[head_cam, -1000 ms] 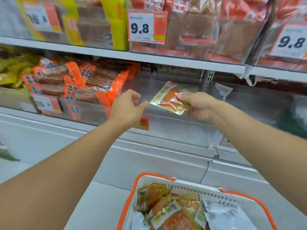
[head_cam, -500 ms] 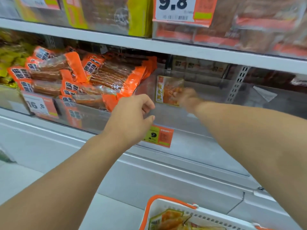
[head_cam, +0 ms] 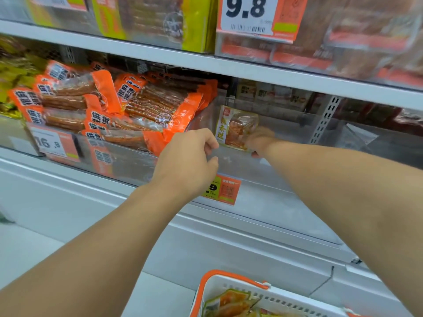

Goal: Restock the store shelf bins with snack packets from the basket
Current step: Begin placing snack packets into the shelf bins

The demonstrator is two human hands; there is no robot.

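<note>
Head view: right hand [head_cam: 259,139], blurred at frame centre, reached into the clear bin [head_cam: 286,170] and touched an upright snack packet [head_cam: 235,126]; whether it gripped could not be told. Left hand [head_cam: 186,162], loosely curled and holding nothing, hovered beside. Basket [head_cam: 231,282] sat bottom centre, ready for the next pick.

2 hands [head_cam: 185,161], 1 basket [head_cam: 231,282], 3 price tags [head_cam: 256,17]

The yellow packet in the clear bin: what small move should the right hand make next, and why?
Probably let go and draw back. The right hand is inside the clear bin and holds the yellow packet upright near the left wall, seemingly where it belongs. More packets wait in the basket below.
</note>
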